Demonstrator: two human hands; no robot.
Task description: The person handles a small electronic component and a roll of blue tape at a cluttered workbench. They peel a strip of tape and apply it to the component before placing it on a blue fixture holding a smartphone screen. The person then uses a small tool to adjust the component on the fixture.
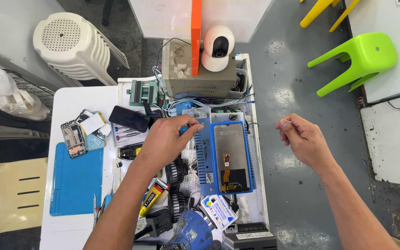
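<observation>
— Closest to us we see our two forearms coming up from the bottom edge; between them, low on the white table [70,99], sits a blue rounded tool [191,231], and just above it a small printed card [218,210].

— And our left hand [165,139]?

— It is curled over the middle of the table; its fingertips [190,124] pinch a small blue thing [184,130]; we cannot tell what kind of thing it is, because the fingers hide most of it.

— Where is the phone screen?

— We see the phone screen panel [230,157] lying face down in a blue frame [213,162], just to the right of our left hand; its orange flex cable [228,173] shows on the back; the hand does not touch it.

— And our right hand [304,139]?

— It hangs over the grey floor, well apart from the table; the fingers are loosely bent, half closed; we see nothing in it.

— What else lies about?

— We note a blue mat [77,178] at the left side; an opened phone [74,138] and a dark phone [129,118] near it; a yellow glue tube [150,200] by our left wrist; a white round camera [217,46] on a grey box [197,76]; a green stool [359,60] on the floor.
</observation>
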